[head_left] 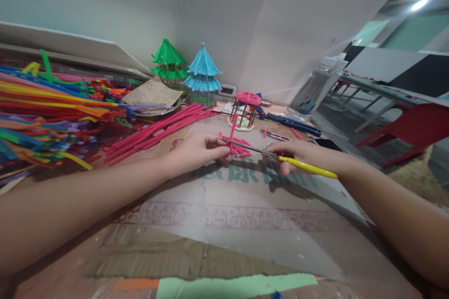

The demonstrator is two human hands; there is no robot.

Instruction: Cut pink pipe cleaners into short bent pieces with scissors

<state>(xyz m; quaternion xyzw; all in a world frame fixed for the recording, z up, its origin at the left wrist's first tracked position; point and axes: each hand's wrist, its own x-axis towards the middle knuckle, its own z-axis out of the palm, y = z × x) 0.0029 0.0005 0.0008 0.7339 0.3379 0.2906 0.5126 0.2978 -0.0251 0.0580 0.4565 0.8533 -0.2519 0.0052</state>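
Observation:
Scissors with yellow handles (308, 167) are held in my right hand (298, 154), their blades pointing left toward my left hand (199, 152). My left hand pinches a pink stem (235, 127) near the blade tips, thumb and fingers together. Short cut pink pieces (242, 148) lie in a small pile behind and below the blades. Just beyond the pile stands a small frame with a pink round top (248, 98), brown posts and a pale base. A bundle of long pink stems (157, 133) lies behind my left forearm.
Many coloured stems (52, 112) fill the left side. A green model tower (169, 63) and a blue one (202, 74) stand at the back. A clear water container (308, 91), dark blue cutter (296, 124) and phone (328, 144) are at the right. Cardboard (154, 252) covers the front.

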